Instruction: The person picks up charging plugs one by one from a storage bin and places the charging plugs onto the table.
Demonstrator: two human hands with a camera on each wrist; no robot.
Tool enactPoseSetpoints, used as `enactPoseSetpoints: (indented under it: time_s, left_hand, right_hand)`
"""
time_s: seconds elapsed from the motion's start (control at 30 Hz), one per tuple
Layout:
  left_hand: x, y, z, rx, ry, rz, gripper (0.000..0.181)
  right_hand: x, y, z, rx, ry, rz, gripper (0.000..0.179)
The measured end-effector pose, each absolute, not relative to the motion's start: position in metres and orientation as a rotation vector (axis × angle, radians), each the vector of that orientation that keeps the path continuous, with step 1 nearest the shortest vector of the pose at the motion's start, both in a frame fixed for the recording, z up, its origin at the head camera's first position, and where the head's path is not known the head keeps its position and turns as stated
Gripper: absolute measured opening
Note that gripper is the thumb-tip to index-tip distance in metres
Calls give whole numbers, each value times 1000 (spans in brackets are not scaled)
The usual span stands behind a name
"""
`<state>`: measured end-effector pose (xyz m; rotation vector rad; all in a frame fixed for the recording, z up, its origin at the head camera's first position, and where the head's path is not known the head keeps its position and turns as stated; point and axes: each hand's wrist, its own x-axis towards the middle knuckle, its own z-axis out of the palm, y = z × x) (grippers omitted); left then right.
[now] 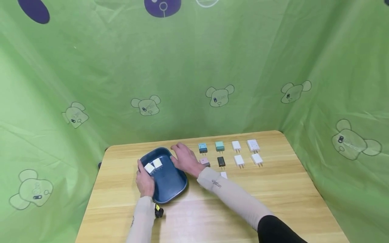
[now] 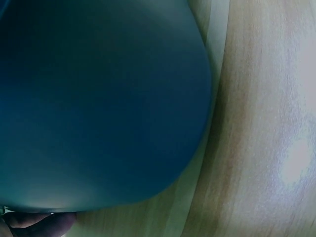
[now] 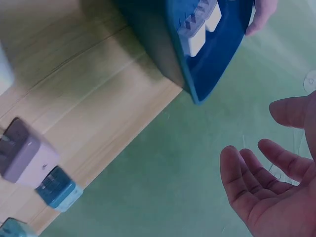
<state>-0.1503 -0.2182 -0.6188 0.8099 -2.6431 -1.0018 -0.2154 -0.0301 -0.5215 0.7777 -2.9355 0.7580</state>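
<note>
A dark blue plastic basin (image 1: 168, 182) is at the left of the table, with two white plug chargers (image 1: 157, 163) lying in its far left part. My left hand (image 1: 145, 182) grips the basin's left rim. In the left wrist view the basin's dark wall (image 2: 108, 113) fills most of the picture, and only some fingertips show at the lower left. My right hand (image 1: 186, 159) is above the basin's far right rim. In the right wrist view its fingers (image 3: 242, 182) are spread and loosely bent, apart from the basin, with nothing in them.
Plug chargers stand in rows right of the basin: blue (image 1: 202, 147), mint (image 1: 219, 146), pink (image 1: 205, 161), black (image 1: 221, 161) and several white ones (image 1: 239, 160). The right forearm partly covers one white charger (image 1: 224, 174). A black-and-yellow item (image 1: 158, 211) is beside the left sleeve. Green curtain (image 1: 194, 67) surrounds the table.
</note>
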Motion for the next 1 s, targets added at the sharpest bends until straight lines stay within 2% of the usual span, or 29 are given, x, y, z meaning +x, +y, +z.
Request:
enactPoseSetpoints:
  time_s: [0.63,1.0]
  left_hand:
    - [-151,-220,-622,798,-2649,-959,101]
    - [-152,-220,-621,776,-2639,-894,101]
  right_hand:
    - [-218,-85,-542,988,-2960,437,37]
    - [-223,-102,-551,1079,-3026,265,43]
